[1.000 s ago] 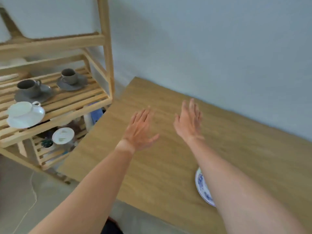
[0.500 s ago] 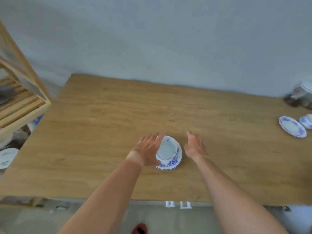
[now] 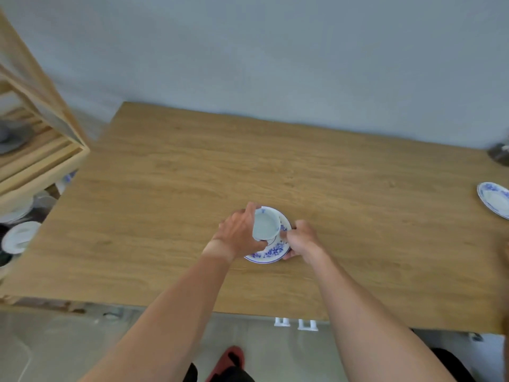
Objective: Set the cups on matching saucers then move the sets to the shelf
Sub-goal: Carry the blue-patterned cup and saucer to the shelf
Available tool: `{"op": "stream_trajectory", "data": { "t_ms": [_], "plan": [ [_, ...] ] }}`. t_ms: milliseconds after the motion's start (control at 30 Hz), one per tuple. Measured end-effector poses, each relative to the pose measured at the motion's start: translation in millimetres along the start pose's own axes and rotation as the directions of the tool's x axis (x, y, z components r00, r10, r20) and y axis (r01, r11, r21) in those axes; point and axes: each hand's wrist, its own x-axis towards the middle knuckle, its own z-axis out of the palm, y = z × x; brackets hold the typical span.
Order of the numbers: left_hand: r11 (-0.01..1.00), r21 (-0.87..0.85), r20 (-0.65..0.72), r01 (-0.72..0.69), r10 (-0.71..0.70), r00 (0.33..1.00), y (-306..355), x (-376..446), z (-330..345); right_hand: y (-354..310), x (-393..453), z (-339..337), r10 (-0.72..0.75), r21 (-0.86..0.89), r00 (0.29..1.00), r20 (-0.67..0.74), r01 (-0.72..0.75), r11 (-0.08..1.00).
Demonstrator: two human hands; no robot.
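Much of the blue-patterned saucer (image 3: 271, 252) is hidden under a cup (image 3: 265, 226) and two hands. A second saucer (image 3: 494, 202) is cut off at the right edge. The wooden shelf (image 3: 41, 150), far left, is blurred; its contents are unclear.

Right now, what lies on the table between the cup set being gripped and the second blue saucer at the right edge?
Head view: only bare table between the cup set and the second saucer.
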Motion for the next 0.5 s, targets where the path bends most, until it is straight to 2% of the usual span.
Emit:
{"op": "stream_trajectory", "data": {
  "t_ms": [133, 300, 500],
  "plan": [
    [0.998, -0.050, -0.047, 0.034, -0.037, 0.998, -28.6, -5.9, -15.7, -23.3, -1.3, 32.8, -0.076, -0.003, 0.997, 0.006, 0.076, 0.997],
    [0.989, -0.079, -0.151, 0.123, -0.134, 0.979, -86.1, -17.7, -55.2, -79.1, -0.8, 95.1, -0.159, -0.039, 0.983, 0.096, 0.164, 0.986],
    [0.957, -0.111, -0.317, 0.268, -0.290, 0.903, -178.9, -40.9, -113.3, -154.0, -2.2, 202.2, -0.244, -0.047, 0.931, 0.272, 0.266, 0.963]
  ]
}}
